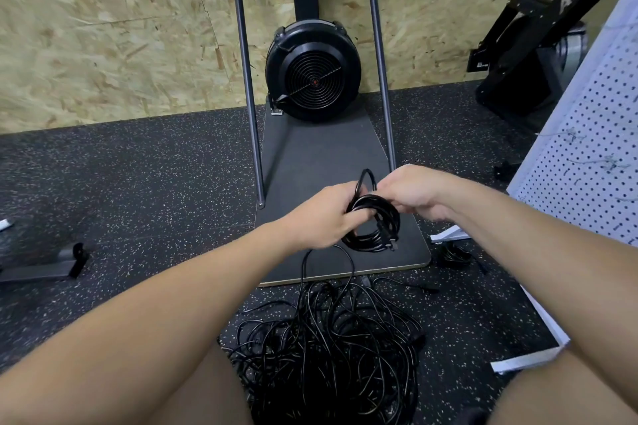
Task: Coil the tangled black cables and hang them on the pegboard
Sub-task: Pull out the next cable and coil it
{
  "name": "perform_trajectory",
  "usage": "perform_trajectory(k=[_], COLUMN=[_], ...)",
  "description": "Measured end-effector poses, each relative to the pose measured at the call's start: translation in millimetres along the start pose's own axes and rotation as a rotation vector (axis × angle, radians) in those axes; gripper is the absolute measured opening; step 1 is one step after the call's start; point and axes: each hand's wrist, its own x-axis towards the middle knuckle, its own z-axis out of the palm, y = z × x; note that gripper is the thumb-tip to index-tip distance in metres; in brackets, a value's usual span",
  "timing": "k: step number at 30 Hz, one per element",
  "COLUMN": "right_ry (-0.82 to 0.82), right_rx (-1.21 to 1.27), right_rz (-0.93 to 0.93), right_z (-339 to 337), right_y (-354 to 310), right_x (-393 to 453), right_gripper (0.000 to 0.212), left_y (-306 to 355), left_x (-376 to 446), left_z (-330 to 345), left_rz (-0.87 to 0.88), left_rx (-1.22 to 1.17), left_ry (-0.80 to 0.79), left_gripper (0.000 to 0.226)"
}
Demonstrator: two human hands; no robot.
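While one cable is being wound, the coil [374, 222] is held up between both hands, clear of the floor, presumably so the loops stay stacked and do not re-tangle w/ the rest.

L to R: the left hand [322, 217] is curled round the coil's left side, fingers passed through the loops; this grip is judged to act as the former on which each turn is laid. From under this hand a loose strand [305, 272] is seen to drop to the tangled pile [328, 352], which lies on the speckled floor [138, 176] directly below the hands, between the person's knees, i.e. w/in easy reach for feeding slack. The right hand [411, 191] is closed in a pinch on the cable at the coil's top right, just beside a small upstanding loop [366, 179]; it is judged to guide the next turn.

The pegboard [587, 162] stands at far right, apart from the hands; thin wire hooks appear on it, and no cables are seen hung there yet. The coil is thus held between pile and board.
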Motion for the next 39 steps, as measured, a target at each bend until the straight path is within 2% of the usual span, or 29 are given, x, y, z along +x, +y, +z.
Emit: perform_trajectory(k=[2, 5, 7, 9, 11, 13, 15, 16, 19, 22, 27, 34, 36, 39], right_ry=[0.004, -0.106, -0.227, -0.336, -0.365, -0.318, -0.234, -0.178, -0.007, 0.052, 0.0, -0.137, -0.109, 0.036], right_rx=[-0.042, 0.142, 0.124, 0.059, 0.07, -0.013, -0.262, -0.391, -0.546, -0.323, 0.082, 0.224, 0.237, 0.274], right_rz=[-0.043, -0.032, -0.057, -0.121, -0.169, -0.164, -0.169, -0.213, -0.439, -0.495, -0.454, -0.458, -0.476, -0.505], right_z=[0, 3, 5, 6, 6, 6, 5, 3, -10, -29, -40, -27, -24, -26], right_y=[3, 7, 4, 5, 12, 13, 4, -1, -18, -23, -16, -24, -25, -17], right_x=[-3, -8, -14, -18, -14, -11, -16, -18, -31, -41, -43, -46, -41, -28], right_gripper=[0.028, 0.063, 0.072, 0.058, 0.042, 0.052, 0.068, 0.067, 0.022, 0.017, 0.017, 0.02, 0.021, 0.018], left_y=[-5, -11, -17, -20, -20, -24, -33, -38, -45, -42, -31, -18, -20, -21], left_x=[3, 11, 15, 18, 19, 19, 19, 19, 15, 10, 8, 8, 9, 9], left_z=[3, 2, 0, -2, -3, -2, -4, -6, -15, -20, -12, -3, -6, -14], left_rz=[-0.008, -0.037, -0.057, -0.077, -0.09, -0.124, -0.18, -0.213, -0.265, -0.203, -0.106, -0.121, -0.137, -0.137], left_rx=[0.03, 0.057, 0.082, 0.091, 0.098, 0.123, 0.174, 0.195, 0.166, 0.078, 0.24, 0.403, 0.458, 0.437], left_ry=[0.046, 0.095, 0.112, 0.116, 0.122, 0.115, 0.092, 0.082, 0.095, 0.072, 0.029, 0.009, 0.021, 0.033], left_gripper=[0.015, 0.012, 0.008, 0.014, 0.017, 0.021, 0.025, 0.027, 0.03, 0.022, 0.029, 0.035, 0.035, 0.034])
